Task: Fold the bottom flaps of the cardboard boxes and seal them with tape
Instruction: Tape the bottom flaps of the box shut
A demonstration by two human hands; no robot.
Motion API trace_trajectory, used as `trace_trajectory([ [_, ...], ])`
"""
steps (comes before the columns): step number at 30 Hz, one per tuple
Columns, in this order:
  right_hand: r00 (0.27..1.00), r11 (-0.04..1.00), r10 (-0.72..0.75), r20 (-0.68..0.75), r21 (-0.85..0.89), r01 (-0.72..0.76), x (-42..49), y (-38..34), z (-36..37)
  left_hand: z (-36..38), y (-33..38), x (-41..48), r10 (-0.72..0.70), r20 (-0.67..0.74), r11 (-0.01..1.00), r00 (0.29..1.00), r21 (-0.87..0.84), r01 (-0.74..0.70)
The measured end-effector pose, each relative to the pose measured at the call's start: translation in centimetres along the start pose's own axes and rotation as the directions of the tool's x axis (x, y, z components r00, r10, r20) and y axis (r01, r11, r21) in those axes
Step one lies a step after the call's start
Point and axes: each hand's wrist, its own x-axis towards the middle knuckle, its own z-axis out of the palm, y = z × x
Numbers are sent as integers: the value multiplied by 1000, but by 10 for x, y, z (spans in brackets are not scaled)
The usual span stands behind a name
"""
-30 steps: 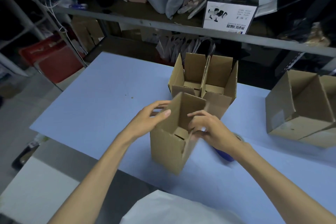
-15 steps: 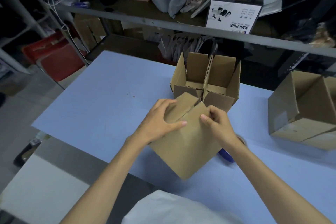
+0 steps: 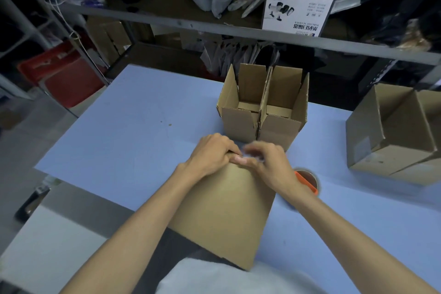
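The cardboard box (image 3: 222, 217) lies at the near edge of the blue table (image 3: 133, 131), with one broad plain face turned up toward the camera. Its near corner hangs past the table edge above the person's white shirt. The left hand (image 3: 212, 155) is at the box's far edge, its fingers curled over the edge and clamping the cardboard. The right hand (image 3: 269, 164) meets it at the same edge, almost touching it. Its thumb tip lies on the upturned face and its fingers bend over the far side (they are smeared by blur, so I cannot tell whether they really grasp).

Just right of the right wrist a tape roll (image 3: 309, 180) with an orange part lies on the table, partly hidden by the forearm. Just beyond the hands, two open boxes (image 3: 262, 112) stand side by side, touching, with their flaps upright. A larger box (image 3: 393, 136) lies tilted at the far right of the table, well apart from the others. Beyond the table a metal shelf (image 3: 214, 28) carries a white carton (image 3: 298, 7) and bundled cloth.
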Motion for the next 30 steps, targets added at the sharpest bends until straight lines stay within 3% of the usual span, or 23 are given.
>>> trace_trajectory([
  [2,994,993,106,7,50,-106,-1,7,7,8,0,12,11,53,1000,999,-9,-10],
  [5,974,974,209,-90,-68,-215,-12,25,22,21,-11,29,-12,123,996,992,-91,24],
  [7,934,946,316,-165,-17,-323,-20,35,31,29,-21,37,-48,142,996,989,-65,57],
  [9,882,909,414,-225,41,-415,-25,40,41,40,-27,41,-71,179,981,981,-166,102],
  [13,859,878,479,-183,102,-468,-28,47,53,57,-20,51,-79,221,975,972,-186,122],
  [21,750,790,613,-246,201,-580,-15,55,59,72,-12,84,46,270,994,962,-112,-17],
  [27,727,754,656,-205,233,-614,-69,50,64,77,-17,79,72,258,992,963,-117,-42],
  [30,701,698,704,-117,297,-652,-66,38,80,84,-14,63,35,56,996,998,-85,-30],
])
